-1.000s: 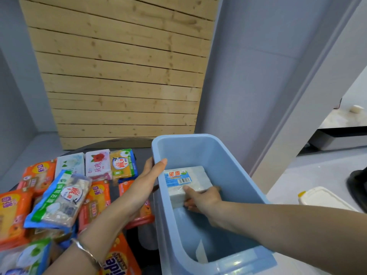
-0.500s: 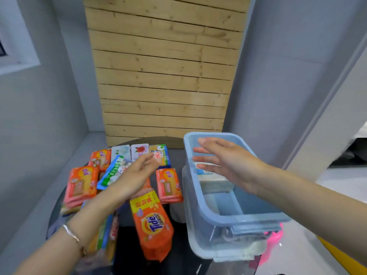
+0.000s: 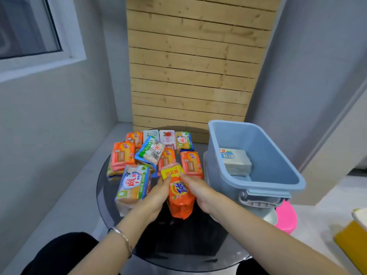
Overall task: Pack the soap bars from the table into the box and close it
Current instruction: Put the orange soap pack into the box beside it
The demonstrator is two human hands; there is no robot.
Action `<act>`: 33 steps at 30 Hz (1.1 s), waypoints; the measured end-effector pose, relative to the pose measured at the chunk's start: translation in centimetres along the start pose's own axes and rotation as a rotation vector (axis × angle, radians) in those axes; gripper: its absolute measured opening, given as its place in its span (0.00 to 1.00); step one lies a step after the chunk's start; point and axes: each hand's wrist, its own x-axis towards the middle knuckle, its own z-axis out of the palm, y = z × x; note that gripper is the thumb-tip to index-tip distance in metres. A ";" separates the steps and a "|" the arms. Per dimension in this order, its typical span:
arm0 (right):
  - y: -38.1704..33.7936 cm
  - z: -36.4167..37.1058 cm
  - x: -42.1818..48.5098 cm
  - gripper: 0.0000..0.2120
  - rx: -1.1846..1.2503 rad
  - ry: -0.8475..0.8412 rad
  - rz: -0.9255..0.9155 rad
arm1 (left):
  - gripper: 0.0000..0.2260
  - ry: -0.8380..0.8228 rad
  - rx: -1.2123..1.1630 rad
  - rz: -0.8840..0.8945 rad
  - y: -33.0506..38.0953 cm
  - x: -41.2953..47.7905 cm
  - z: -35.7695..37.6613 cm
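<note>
Fingers first: both hands are on it now! The left hand and the right hand flank the orange plastic-wrapped Tide soap pack. Thumbs press its yellow top label and the fingers are tucked down its sides, pinching it between them. Its long axis runs straight away from the person.

Here's the relation that matters: the pale blue plastic box sits just to the right of the fingers, open-topped, and the right hand is the nearer one. One white wrapped soap bar lies at the box's far end. The floor nearer the fingers looks free, so I'd judge a short carry rightward over the rim.

Ahead and left of the fingers, a crowd of bright soap packets waits on the round dark glass tabletop. Beyond that stand a pine plank panel, grey walls, and a window up left.
</note>
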 end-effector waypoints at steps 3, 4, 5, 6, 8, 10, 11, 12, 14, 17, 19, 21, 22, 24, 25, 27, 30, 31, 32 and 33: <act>0.7 0.4 -0.2 0.19 0.006 -0.038 -0.005 | 0.22 0.004 0.025 0.026 0.0 -1.0 1.1; 0.9 0.6 -0.4 0.19 0.018 -0.049 -0.027 | 0.22 0.012 0.027 0.040 0.0 -1.2 1.3; 1.0 0.8 -0.6 0.19 0.039 -0.056 -0.051 | 0.22 0.026 0.019 0.064 0.0 -1.4 1.4; 1.0 0.9 -1.0 0.19 0.061 -0.065 -0.078 | 0.23 0.034 0.016 0.093 0.0 -1.5 1.5; 0.6 1.1 -2.0 0.21 0.080 -0.093 -0.166 | 0.23 0.039 0.042 0.179 0.7 -1.8 1.3; -0.5 1.0 -3.2 0.22 0.062 -0.140 -0.287 | 0.23 0.048 0.023 0.260 2.4 -2.6 1.0; -1.5 0.8 -4.1 0.23 0.044 -0.169 -0.353 | 0.23 0.044 -0.002 0.290 3.4 -3.1 0.9; -2.6 0.5 -5.0 0.23 0.024 -0.197 -0.416 | 0.22 0.034 -0.033 0.330 4.6 -3.7 0.8; -5.2 -0.5 -6.9 0.23 -0.013 -0.243 -0.508 | 0.19 0.012 -0.087 0.415 7.1 -4.8 0.8; -8.5 -2.7 -9.4 0.24 -0.047 -0.268 -0.568 | 0.13 -0.068 -0.146 0.493 10.2 -6.0 2.0; -10.1 -4.5 -9.8 0.26 -0.067 -0.242 -0.567 | 0.15 -0.143 -0.156 0.493 11.7 -6.2 3.4; -11.3 -6.7 -9.6 0.32 -0.111 -0.185 -0.539 | 0.17 -0.203 -0.155 0.493 12.8 -5.7 4.9; -11.9 -7.7 -9.3 0.35 -0.127 -0.160 -0.519 | 0.17 -0.225 -0.150 0.499 13.3 -5.3 5.8; -12.7 -9.7 -8.9 0.42 -0.125 -0.107 -0.474 | 0.18 -0.259 -0.128 0.506 14.0 -4.4 7.5; -12.9 -10.5 -8.7 0.42 -0.118 -0.091 -0.453 | 0.18 -0.274 -0.113 0.515 14.1 -3.9 8.4; -13.3 -12.0 -8.4 0.34 -0.128 -0.084 -0.427 | 0.18 -0.302 -0.072 0.529 14.3 -2.8 10.0; -13.4 -14.2 -7.3 0.20 -0.106 -0.102 -0.362 | 0.17 -0.343 0.021 0.531 14.5 -0.6 11.7; -13.3 -14.9 -6.7 0.18 -0.083 -0.099 -0.321 | 0.18 -0.336 0.073 0.537 14.5 0.3 11.9; -13.1 -15.5 -6.1 0.18 -0.065 -0.084 -0.274 | 0.19 -0.297 0.165 0.551 14.5 1.5 11.9; -12.8 -16.0 -5.5 0.18 -0.056 -0.063 -0.228 | 0.20 -0.235 0.282 0.577 14.3 2.7 11.8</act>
